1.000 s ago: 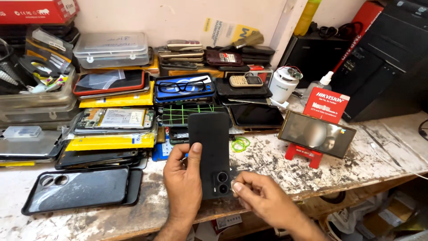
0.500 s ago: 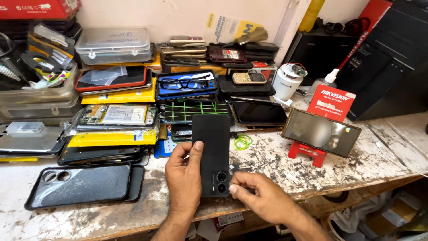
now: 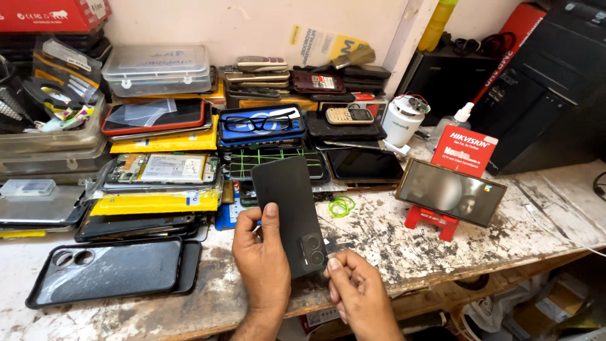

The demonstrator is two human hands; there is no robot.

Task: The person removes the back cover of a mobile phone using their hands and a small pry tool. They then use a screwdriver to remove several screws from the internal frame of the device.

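left hand point(image 3: 262, 268) grips black phone point(image 3: 290, 211) (back up) | right hand point(image 3: 360, 293) pinches its corner | risk: phone slips onto worn bench point(image 3: 442, 246)

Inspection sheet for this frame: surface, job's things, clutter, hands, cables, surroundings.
Surface: worn, paint-stained bench.
Job's things: black phone, back up, camera end toward the person.
Clutter: stacked phone parts, black case, eyeglasses, green rubber bands, phone on red stand.
Hands: left hand grips the phone; right hand touches its lower corner.
Cables: black cord at the back.
Surroundings: pale wall, black cabinet.
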